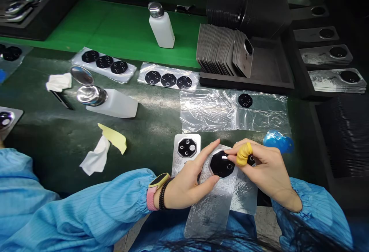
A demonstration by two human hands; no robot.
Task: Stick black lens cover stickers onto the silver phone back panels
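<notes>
My left hand (188, 179) grips the edge of a silver phone back cover (213, 202) held over my lap, thumb and fingers curled round its left side. My right hand (266, 173), with a yellow finger cot (244, 154) on the forefinger, pinches and presses a black octagonal camera lens piece (221, 164) onto the top of that cover. A second cover lies under it to the right. Another cover with a fitted black lens ring (186, 147) lies flat on the bench just left of my hands.
Clear film strips with black octagonal lenses (168, 79) lie on the dark green bench (150, 125); one strip carries a single lens (245, 100). A tray of stacked covers (225, 50) stands behind. Two white dispenser bottles (111, 102), wipes (96, 157), a blue film scrap (278, 141).
</notes>
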